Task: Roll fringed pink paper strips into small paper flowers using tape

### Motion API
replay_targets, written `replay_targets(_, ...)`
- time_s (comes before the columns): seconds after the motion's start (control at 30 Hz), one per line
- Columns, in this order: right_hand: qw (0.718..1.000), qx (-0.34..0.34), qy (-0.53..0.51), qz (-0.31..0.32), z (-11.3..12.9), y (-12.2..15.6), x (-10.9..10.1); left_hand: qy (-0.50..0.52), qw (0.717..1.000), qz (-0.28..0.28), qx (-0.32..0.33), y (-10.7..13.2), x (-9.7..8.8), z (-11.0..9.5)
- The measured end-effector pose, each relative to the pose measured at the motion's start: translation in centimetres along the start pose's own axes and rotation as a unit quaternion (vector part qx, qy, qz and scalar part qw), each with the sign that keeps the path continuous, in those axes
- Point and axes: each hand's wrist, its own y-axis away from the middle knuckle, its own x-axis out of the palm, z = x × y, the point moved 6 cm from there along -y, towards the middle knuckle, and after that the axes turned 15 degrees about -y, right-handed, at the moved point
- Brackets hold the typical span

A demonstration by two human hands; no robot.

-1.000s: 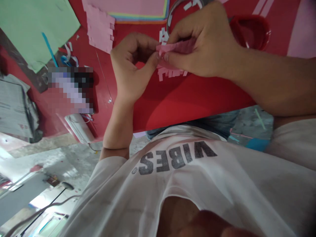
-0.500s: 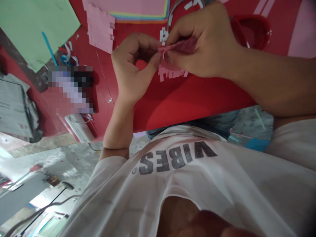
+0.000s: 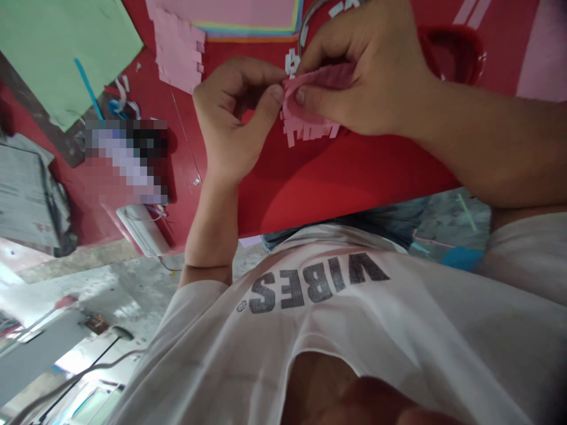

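A sheet of pink paper (image 3: 330, 75), curled over on itself, is gripped between the thumb and fingers of my right hand (image 3: 372, 77). My left hand (image 3: 241, 112) meets the paper's left edge with thumb and forefinger pinched close together; the exact contact is partly hidden. Pink paper strips (image 3: 305, 131) with uneven ends show just below the curl, over the red table (image 3: 319, 183). Whether they join the held paper I cannot tell. White paper scraps (image 3: 291, 61) lie behind my fingertips.
A notched pink paper piece (image 3: 179, 50) lies left of my hands, beside stacked coloured sheets (image 3: 248, 15). A red dish (image 3: 465, 53) stands behind my right wrist. Green paper (image 3: 66, 53), a blue strip (image 3: 88, 88) and a white power strip (image 3: 142, 230) are further left.
The pink paper's curl has opened wider and shows more surface. My left thumb has drawn back slightly to the left; my right hand stays about where it was.
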Motion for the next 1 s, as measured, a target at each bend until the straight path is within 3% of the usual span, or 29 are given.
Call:
replay_targets(0.1,1.000,-0.011,-0.001,0.006,-0.2,0.1,0.1,-0.009,0.999,-0.033,-0.026,0.0,-0.2,-0.5)
replay_targets(0.2,1.000,-0.016,0.000,0.010,-0.2,0.1,0.1,-0.005,1.000,-0.017,-0.009,0.0,0.1,-1.1)
replay_targets(0.37,1.000,-0.012,0.018,0.021,-0.1,0.1,0.2,0.003,0.998,-0.055,-0.025,0.0,-0.2,0.4)
replay_targets(0.43,0.999,-0.015,0.025,0.023,-0.2,0.1,0.3,-0.010,0.999,-0.002,0.042,0.0,0.4,0.3)
replay_targets(0.5,0.999,-0.018,0.034,0.021,-0.3,0.1,0.3,-0.022,0.999,-0.027,0.009,0.1,0.1,0.8)
replay_targets(0.57,0.998,-0.014,0.045,0.029,-0.5,0.1,0.4,-0.029,1.000,-0.002,0.006,0.1,0.5,0.1)
replay_targets(0.6,0.998,-0.012,0.049,0.032,-0.5,0.1,0.4,-0.033,0.998,-0.038,-0.023,0.2,0.1,-0.3)
replay_targets(0.73,0.998,-0.003,0.050,0.030,-0.3,0.0,0.3,-0.039,0.996,-0.035,-0.074,0.3,0.2,-2.2)
replay_targets(1.0,0.999,-0.005,0.025,0.026,0.0,-0.3,0.5,0.009,0.999,-0.010,-0.029,0.3,0.2,-1.8)
